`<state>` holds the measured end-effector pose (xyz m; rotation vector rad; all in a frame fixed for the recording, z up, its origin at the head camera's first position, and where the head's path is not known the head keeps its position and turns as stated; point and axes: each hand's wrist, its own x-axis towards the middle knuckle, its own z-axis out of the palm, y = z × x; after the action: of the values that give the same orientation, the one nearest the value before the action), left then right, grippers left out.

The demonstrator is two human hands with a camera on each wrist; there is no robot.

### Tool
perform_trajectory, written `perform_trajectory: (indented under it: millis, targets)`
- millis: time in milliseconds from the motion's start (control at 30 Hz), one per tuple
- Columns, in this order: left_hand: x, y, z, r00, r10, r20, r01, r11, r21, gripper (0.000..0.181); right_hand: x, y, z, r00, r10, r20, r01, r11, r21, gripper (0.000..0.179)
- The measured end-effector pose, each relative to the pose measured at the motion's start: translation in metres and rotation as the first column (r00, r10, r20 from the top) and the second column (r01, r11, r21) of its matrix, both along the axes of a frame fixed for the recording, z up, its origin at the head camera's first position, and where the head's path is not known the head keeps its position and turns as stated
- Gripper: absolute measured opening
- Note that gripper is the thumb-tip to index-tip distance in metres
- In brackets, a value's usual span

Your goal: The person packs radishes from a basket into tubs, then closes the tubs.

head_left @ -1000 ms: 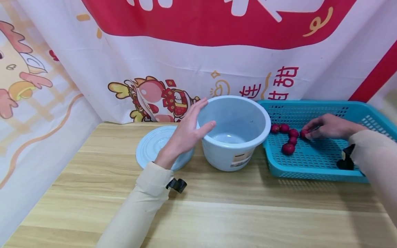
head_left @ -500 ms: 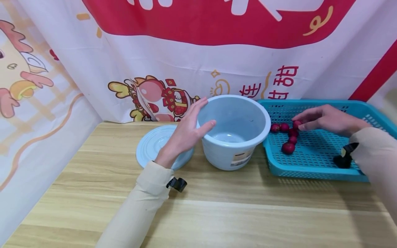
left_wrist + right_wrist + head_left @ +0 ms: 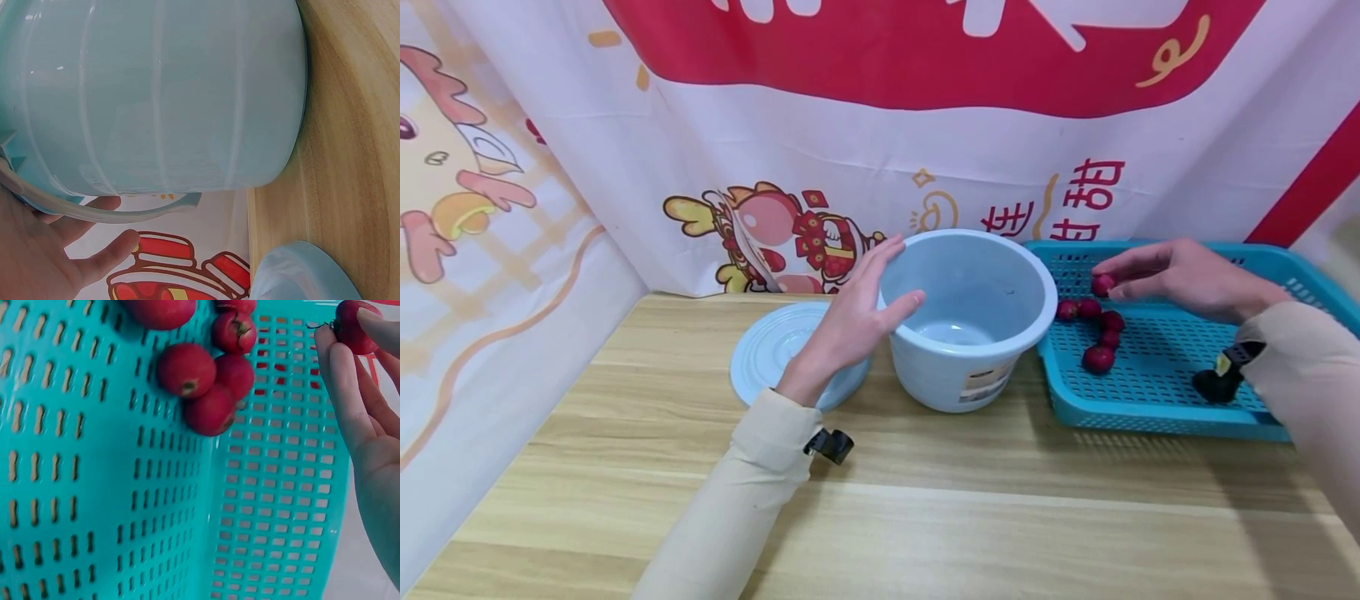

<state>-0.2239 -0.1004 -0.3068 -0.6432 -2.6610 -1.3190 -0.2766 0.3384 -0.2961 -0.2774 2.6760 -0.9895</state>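
The right hand [image 3: 1187, 279] pinches 1 radish [image 3: 1103, 285] over the basket [image 3: 1150, 415] (more radishes [image 3: 1098, 359] inside); the left hand [image 3: 853, 321], fingers extended, rests against the bucket [image 3: 936, 379].

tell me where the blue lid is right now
In the head view, the blue lid lies on the wooden table, just left of the bucket, partly hidden behind the left hand.

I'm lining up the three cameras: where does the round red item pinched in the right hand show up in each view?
Head: right of centre, near mid-height, the round red item in the right hand.
Left wrist: not in it; the blue bucket dominates.
Right wrist: near the top right corner.
Landmark: the teal basket, in head and right wrist only.
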Motion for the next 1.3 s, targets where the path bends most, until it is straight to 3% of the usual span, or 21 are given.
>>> perform_trajectory:
  millis: [500, 967, 1300]
  targets:
    - [0.002, 0.0, 0.002, 1.0, 0.01, 0.002, -0.01, 1.0, -0.002, 0.08, 0.003, -0.022, 0.022, 0.998, -0.038, -0.058, 0.036, 0.998, -0.048, 0.067]
    - [0.001, 0.0, 0.0, 1.0, 0.004, 0.009, -0.004, 1.0, 0.001, 0.08, 0.009, -0.049, 0.045, 0.977, -0.097, -0.188, 0.078, 0.991, -0.105, 0.067]
    - [0.001, 0.001, 0.001, 1.0, 0.006, 0.001, -0.006, 1.0, -0.005, 0.081, 0.016, -0.076, 0.05, 0.969, -0.092, -0.229, 0.052, 0.983, -0.177, 0.062]
